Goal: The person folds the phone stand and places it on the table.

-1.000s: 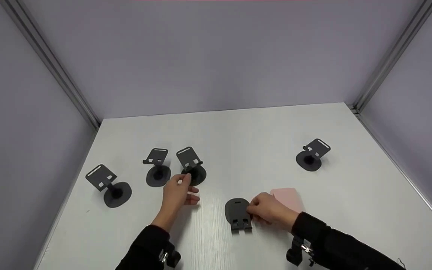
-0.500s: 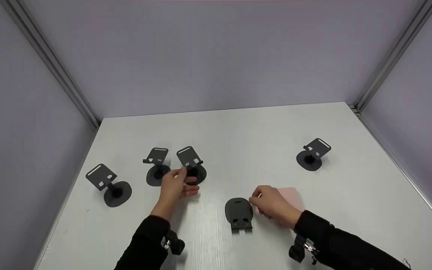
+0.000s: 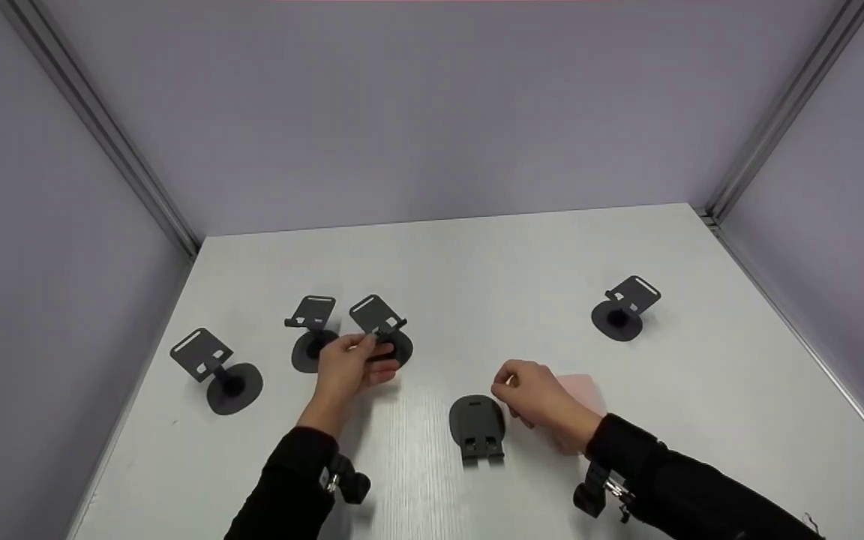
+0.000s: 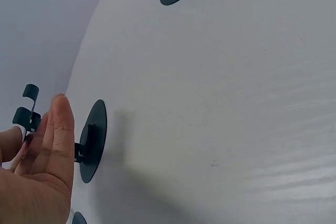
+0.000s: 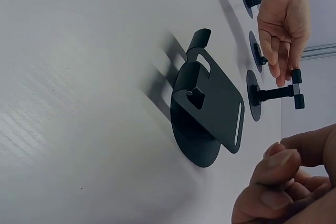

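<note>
My left hand [image 3: 340, 373] is at a black phone stand [image 3: 373, 312] with a round base, left of the table's middle. In the left wrist view its thumb and fingers pinch the upper part of that stand, whose round base [image 4: 94, 142] is on the table. My right hand [image 3: 537, 394], fingers loosely curled, holds nothing. It hovers just right of a second phone stand [image 3: 477, 420], folded low over its base near the front. In the right wrist view this folded stand [image 5: 218, 106] lies apart from the curled fingers [image 5: 270, 182].
A third stand [image 3: 315, 349] is close to my left hand, and another stand [image 3: 233, 388] is farther left. One more stand [image 3: 617, 319] is at the back right. A pink flat thing [image 3: 583, 391] lies partly under my right forearm. Walls [image 3: 432, 112] border the white table [image 3: 492, 292].
My right hand has left the folded stand's edge and moved slightly up and away. My left hand has shifted on its stand, whose plate has turned slightly left.
</note>
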Available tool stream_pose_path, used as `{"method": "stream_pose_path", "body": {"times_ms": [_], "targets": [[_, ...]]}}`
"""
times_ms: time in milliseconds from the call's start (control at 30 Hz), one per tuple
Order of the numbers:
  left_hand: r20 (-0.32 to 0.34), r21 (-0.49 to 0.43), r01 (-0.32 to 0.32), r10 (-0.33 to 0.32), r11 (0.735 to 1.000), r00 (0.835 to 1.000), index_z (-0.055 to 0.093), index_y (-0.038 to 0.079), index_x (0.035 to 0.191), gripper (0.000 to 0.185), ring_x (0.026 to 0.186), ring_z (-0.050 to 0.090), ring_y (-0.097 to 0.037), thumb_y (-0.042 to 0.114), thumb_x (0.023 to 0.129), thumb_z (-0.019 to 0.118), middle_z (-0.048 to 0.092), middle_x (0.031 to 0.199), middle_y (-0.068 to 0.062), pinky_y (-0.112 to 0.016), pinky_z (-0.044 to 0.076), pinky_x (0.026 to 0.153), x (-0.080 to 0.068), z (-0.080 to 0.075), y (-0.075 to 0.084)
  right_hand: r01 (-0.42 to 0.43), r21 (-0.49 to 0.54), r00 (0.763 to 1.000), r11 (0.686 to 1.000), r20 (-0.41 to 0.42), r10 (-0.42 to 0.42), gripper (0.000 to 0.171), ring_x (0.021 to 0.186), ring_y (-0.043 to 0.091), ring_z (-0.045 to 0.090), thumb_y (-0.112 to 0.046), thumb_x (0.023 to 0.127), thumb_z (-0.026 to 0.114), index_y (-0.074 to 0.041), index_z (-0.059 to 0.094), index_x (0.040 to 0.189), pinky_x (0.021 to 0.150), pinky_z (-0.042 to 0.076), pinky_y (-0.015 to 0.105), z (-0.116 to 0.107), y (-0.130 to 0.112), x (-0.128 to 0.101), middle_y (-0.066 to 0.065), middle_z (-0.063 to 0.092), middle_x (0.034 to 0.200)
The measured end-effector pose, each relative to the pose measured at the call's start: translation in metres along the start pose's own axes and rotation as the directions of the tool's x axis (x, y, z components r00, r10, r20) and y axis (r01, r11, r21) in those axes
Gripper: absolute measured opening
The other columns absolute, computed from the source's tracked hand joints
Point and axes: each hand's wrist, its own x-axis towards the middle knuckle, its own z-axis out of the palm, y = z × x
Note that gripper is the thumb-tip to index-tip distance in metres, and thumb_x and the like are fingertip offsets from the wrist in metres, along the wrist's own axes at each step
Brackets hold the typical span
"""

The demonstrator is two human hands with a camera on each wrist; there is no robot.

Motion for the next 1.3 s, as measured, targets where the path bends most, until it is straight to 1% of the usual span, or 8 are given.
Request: {"method": "stream_pose_path", "body": {"times_ms": [200, 333, 533, 733, 967, 1067, 1233, 1300], "targets": [[-0.012, -0.014, -0.015, 0.015, 1.000, 1.000, 0.053, -0.009, 0.118, 0.021, 0.079, 0.076, -0.030, 0.006, 0.105, 0.056, 0.073, 0.103, -0.028, -0.042, 0.064, 0.077, -0.003, 0.002, -0.001, 0.007, 0.015, 1.000, 1.000, 0.005, -0.007, 0.009, 0.043, 0.010, 0.043, -0.010, 0.097, 0.057, -0.005, 0.065, 0.099, 0.044, 0.038, 0.023, -0.001, 0.001, 0.001, 0.000, 0.053, 0.058], [0.003, -0.024, -0.038, 0.038, 0.999, 0.999, 0.051, -0.008, 0.110, 0.012, 0.076, 0.077, -0.030, -0.001, 0.103, 0.056, 0.074, 0.095, -0.027, -0.042, 0.064, 0.075, -0.009, 0.006, -0.002, 0.004, 0.070, 1.000, 0.998, 0.006, -0.004, 0.011, 0.044, 0.010, 0.042, -0.011, 0.098, 0.057, -0.004, 0.064, 0.103, 0.045, 0.037, 0.023, -0.005, 0.001, 0.001, 0.000, 0.053, 0.059], [0.113, -0.007, -0.111, 0.111, 0.994, 0.987, 0.047, -0.004, 0.098, 0.012, 0.078, 0.077, -0.031, -0.007, 0.100, 0.058, 0.072, 0.092, -0.031, -0.044, 0.064, 0.075, -0.019, 0.015, -0.006, 0.063, 0.136, 0.998, 0.989, 0.004, -0.064, 0.016, 0.045, 0.010, 0.044, -0.014, 0.102, 0.057, 0.000, 0.063, 0.107, 0.048, 0.039, 0.025, -0.014, -0.004, 0.001, 0.001, 0.054, 0.062], [0.232, 0.064, -0.188, 0.169, 0.980, 0.958, 0.048, -0.004, 0.095, 0.013, 0.079, 0.077, -0.032, -0.005, 0.098, 0.061, 0.073, 0.093, -0.031, -0.044, 0.064, 0.076, -0.030, 0.025, -0.013, 0.090, 0.223, 0.996, 0.971, -0.020, -0.088, 0.021, 0.048, 0.011, 0.046, -0.023, 0.103, 0.061, -0.005, 0.065, 0.113, 0.049, 0.042, 0.026, -0.022, -0.009, 0.001, 0.002, 0.056, 0.066], [0.321, 0.148, -0.287, 0.229, 0.946, 0.919, 0.051, -0.004, 0.095, 0.011, 0.080, 0.077, -0.031, -0.004, 0.099, 0.061, 0.074, 0.090, -0.025, -0.041, 0.064, 0.075, -0.041, 0.035, -0.020, 0.157, 0.281, 0.987, 0.947, -0.022, -0.158, 0.028, 0.050, 0.012, 0.047, -0.027, 0.103, 0.064, -0.007, 0.065, 0.124, 0.050, 0.042, 0.024, -0.029, -0.017, 0.001, 0.002, 0.056, 0.069], [0.355, 0.187, -0.349, 0.268, 0.918, 0.895, 0.053, -0.004, 0.095, 0.010, 0.080, 0.077, -0.031, -0.004, 0.099, 0.062, 0.074, 0.089, -0.022, -0.040, 0.064, 0.074, -0.045, 0.039, -0.023, 0.192, 0.289, 0.980, 0.938, -0.016, -0.196, 0.031, 0.052, 0.013, 0.048, -0.028, 0.103, 0.065, -0.011, 0.065, 0.128, 0.050, 0.043, 0.023, -0.030, -0.021, 0.000, 0.003, 0.057, 0.072], [0.415, 0.244, -0.474, 0.351, 0.846, 0.839, 0.056, -0.003, 0.091, 0.011, 0.080, 0.077, -0.029, -0.003, 0.098, 0.063, 0.075, 0.087, -0.018, -0.035, 0.064, 0.072, -0.051, 0.044, -0.028, 0.260, 0.299, 0.963, 0.918, -0.015, -0.268, 0.036, 0.053, 0.013, 0.048, -0.028, 0.102, 0.066, -0.011, 0.064, 0.133, 0.050, 0.044, 0.022, -0.030, -0.027, -0.003, 0.004, 0.058, 0.075], [0.428, 0.258, -0.511, 0.377, 0.820, 0.821, 0.056, -0.002, 0.090, 0.012, 0.080, 0.077, -0.028, -0.003, 0.098, 0.064, 0.076, 0.087, -0.017, -0.034, 0.064, 0.071, -0.053, 0.046, -0.029, 0.286, 0.308, 0.956, 0.907, -0.027, -0.292, 0.035, 0.052, 0.013, 0.048, -0.028, 0.101, 0.067, -0.009, 0.065, 0.130, 0.050, 0.044, 0.021, -0.029, -0.028, -0.004, 0.004, 0.057, 0.075]]}}
